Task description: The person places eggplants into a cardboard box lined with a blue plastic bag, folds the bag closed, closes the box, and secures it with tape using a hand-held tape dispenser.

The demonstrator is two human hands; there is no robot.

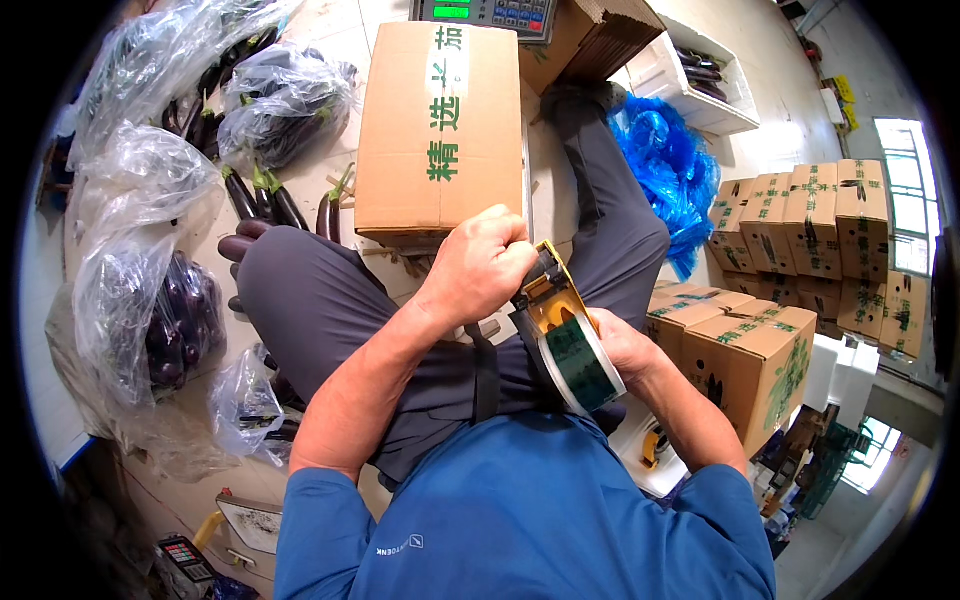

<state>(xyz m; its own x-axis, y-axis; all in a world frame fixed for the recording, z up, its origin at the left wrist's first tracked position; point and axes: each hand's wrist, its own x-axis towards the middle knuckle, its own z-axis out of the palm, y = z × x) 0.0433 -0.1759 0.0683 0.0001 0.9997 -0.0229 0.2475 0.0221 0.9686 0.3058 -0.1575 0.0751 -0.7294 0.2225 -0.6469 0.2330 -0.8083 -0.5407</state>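
A yellow tape dispenser with a roll of dark green tape (581,364) is held over my lap. My right hand (628,346) grips it from its right side. My left hand (484,262) is closed at the dispenser's upper end, by its black part; whether it pinches a tape end is hidden. Just beyond my left hand stands a closed cardboard carton (397,135) with green printing and clear tape along its top seam. Behind the carton is a digital scale's display unit (487,13).
Eggplants (285,206) and clear plastic bags of eggplants (184,322) lie at left. At right are a blue plastic bag heap (664,165), a white foam box (739,105) holding eggplants, and stacked cartons (720,330). A second tape dispenser (652,448) lies by my right elbow.
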